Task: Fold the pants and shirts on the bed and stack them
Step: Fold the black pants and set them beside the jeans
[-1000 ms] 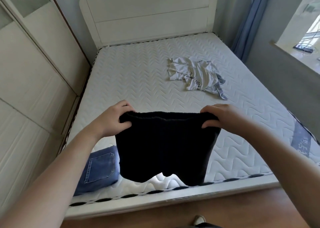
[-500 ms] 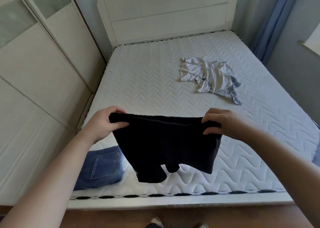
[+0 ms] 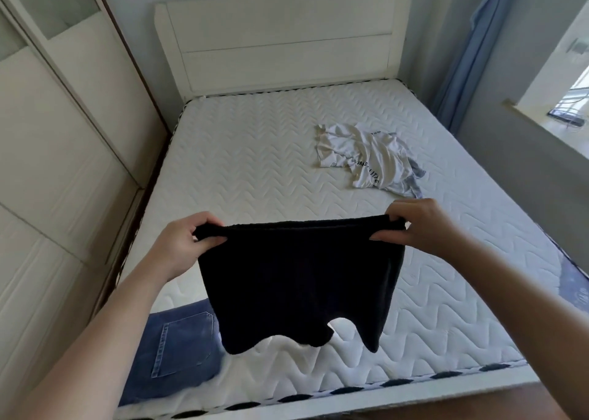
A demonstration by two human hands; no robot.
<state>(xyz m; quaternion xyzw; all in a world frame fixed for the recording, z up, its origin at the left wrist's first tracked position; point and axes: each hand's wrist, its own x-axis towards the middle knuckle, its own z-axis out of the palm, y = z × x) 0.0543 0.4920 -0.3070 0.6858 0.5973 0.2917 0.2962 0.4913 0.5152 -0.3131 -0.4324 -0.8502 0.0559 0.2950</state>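
A pair of black shorts (image 3: 296,282) hangs in the air above the near end of a bed, held up by its waistband and stretched flat between two bare hands. The left hand (image 3: 178,247) pinches the left corner of the waistband, thumb in front and fingers curled behind the cloth. The right hand (image 3: 417,225) grips the right corner the same way; its fingertips are hidden behind the fabric. The two leg hems dangle just above the mattress (image 3: 255,171), which is white with a quilted zigzag pattern.

Behind the shorts' lower left corner lies a folded pair of blue jeans (image 3: 178,352) on the near left corner of the bed; a back pocket shows, and the left forearm and the shorts cover part of it. Farther up the bed, well apart, a crumpled white shirt (image 3: 366,158) with dark lettering too small to read lies over a grey-blue garment (image 3: 414,177), mostly hidden beneath it. A white headboard (image 3: 280,37) stands at the far end, a pale wardrobe (image 3: 57,133) to the left, a blue curtain (image 3: 462,53) to the right.
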